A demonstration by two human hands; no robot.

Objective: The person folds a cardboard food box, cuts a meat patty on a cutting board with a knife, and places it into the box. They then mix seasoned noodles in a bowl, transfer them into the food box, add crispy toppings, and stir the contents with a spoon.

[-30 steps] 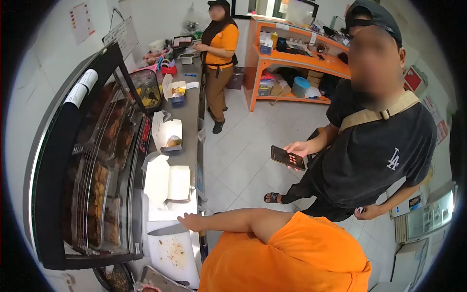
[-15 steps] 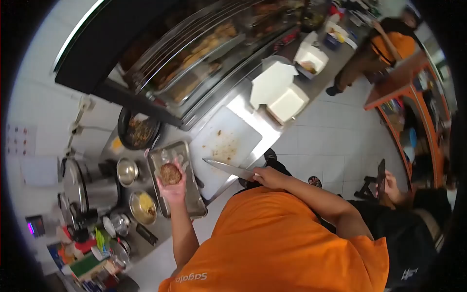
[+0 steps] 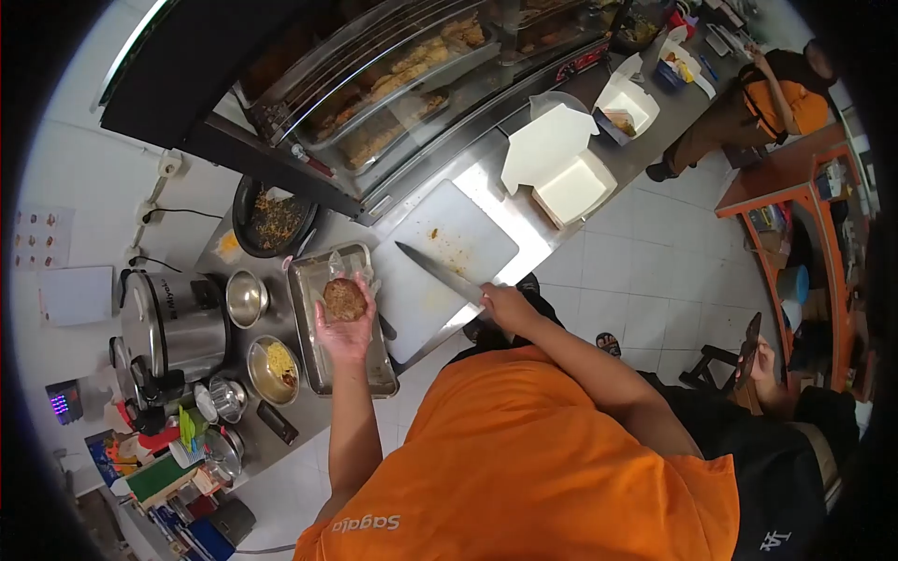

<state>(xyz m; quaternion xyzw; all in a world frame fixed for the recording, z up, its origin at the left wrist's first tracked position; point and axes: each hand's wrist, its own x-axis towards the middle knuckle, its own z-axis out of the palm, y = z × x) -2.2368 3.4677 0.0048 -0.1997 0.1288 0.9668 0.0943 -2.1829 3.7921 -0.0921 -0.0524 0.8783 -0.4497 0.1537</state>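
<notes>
On the upturned palm of my left hand rests a round brown patty, above a metal tray that holds some clear plastic. My right hand is closed round the handle of a large knife. The blade lies over a white cutting board scattered with brown crumbs and points up and left. Beyond the board stands an open white box with nothing visible inside.
A glass food cabinet runs behind the counter. A black pan, metal bowls and a rice cooker stand at the left. Farther right are filled boxes, a co-worker and a person holding a phone.
The view has swung down and left from the room to the counter, bringing my left hand and the patty into sight. Since the middle frame, my left hand has shifted slightly right in view.
</notes>
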